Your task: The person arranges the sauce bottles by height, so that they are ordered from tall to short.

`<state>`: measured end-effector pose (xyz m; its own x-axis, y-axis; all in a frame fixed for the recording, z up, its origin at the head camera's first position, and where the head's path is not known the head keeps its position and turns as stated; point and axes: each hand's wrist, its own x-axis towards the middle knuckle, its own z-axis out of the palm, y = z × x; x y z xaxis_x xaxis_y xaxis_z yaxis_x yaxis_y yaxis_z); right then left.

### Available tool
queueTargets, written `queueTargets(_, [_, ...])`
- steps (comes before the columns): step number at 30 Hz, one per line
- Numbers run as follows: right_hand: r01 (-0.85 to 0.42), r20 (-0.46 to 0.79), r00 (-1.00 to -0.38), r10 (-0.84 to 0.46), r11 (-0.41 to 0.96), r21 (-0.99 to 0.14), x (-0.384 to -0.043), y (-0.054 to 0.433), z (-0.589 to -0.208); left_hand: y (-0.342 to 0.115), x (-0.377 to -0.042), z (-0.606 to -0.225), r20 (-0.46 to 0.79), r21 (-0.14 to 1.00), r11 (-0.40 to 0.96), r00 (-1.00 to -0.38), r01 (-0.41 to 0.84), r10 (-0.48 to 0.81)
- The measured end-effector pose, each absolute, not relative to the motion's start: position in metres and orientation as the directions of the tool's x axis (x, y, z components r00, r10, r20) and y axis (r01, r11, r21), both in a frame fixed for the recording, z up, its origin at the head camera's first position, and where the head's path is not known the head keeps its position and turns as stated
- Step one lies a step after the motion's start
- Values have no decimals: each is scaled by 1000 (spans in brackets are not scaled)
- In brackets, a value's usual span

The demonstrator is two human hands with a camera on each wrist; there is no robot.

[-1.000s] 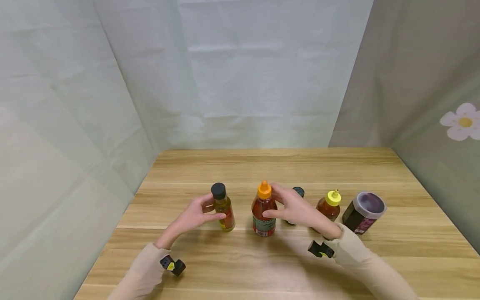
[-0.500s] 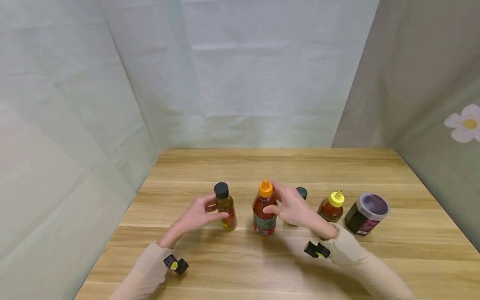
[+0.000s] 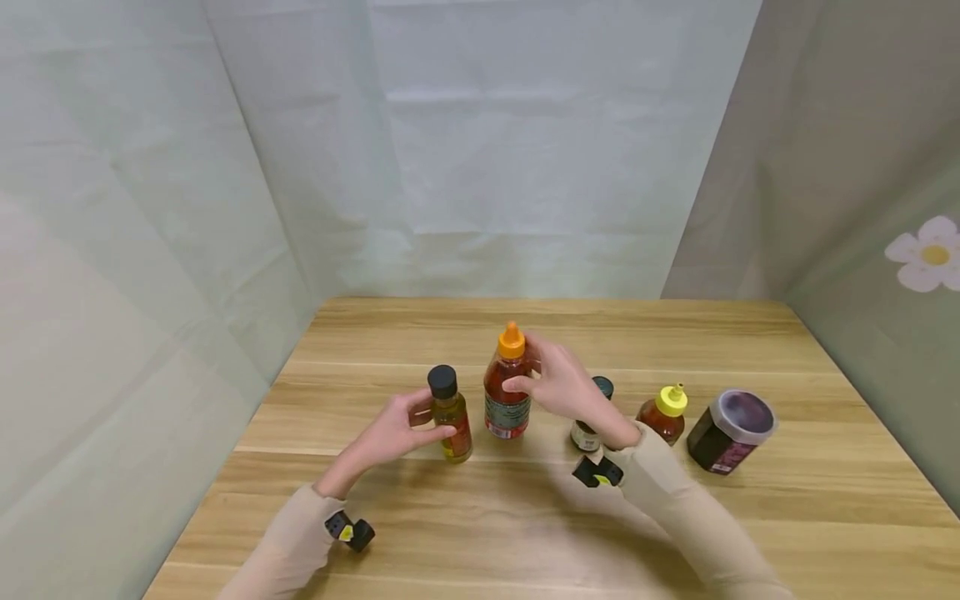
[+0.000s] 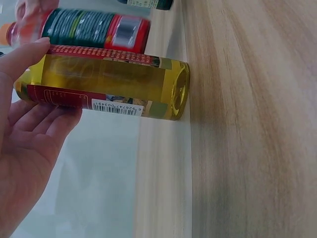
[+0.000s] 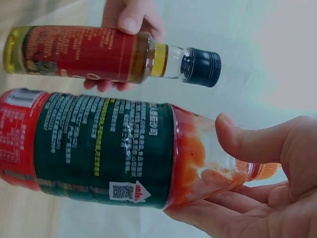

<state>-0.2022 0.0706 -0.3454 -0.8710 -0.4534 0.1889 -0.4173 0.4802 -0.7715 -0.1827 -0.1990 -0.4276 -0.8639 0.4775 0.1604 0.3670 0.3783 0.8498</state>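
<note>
Pinching sauce bottle [image 3: 506, 410] with right hand [image 3: 561, 382], oil bottle [image 3: 460, 443] with left hand [image 3: 392, 429], with caps [image 3: 442, 381] above grips, presumably for upright control

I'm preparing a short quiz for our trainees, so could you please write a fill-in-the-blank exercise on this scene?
The left hand holds a slim bottle whose cap is coloured ____.
The right hand grips a red sauce bottle whose cap is coloured ____.
The squeeze bottle nearest the purple-labelled jar has a cap coloured ____.
Missing words: black; orange; yellow.
</note>
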Motion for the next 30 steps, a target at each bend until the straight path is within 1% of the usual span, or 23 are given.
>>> queueTargets(10, [-406,261,-902,-344,472,-783,-225,41,-344,-200,-182,-430,158,854,377,-868,360,470])
queueTargets(22, [-404,300,-913,-278,504,-763,-258,9,-353,-200,-182,-433,166,851,376,-867,366,469])
queueTargets(30, [-365,276,-929,-245,507,-781,-274,-7,-363,-201,-182,-437,178,839,386,-863,384,472])
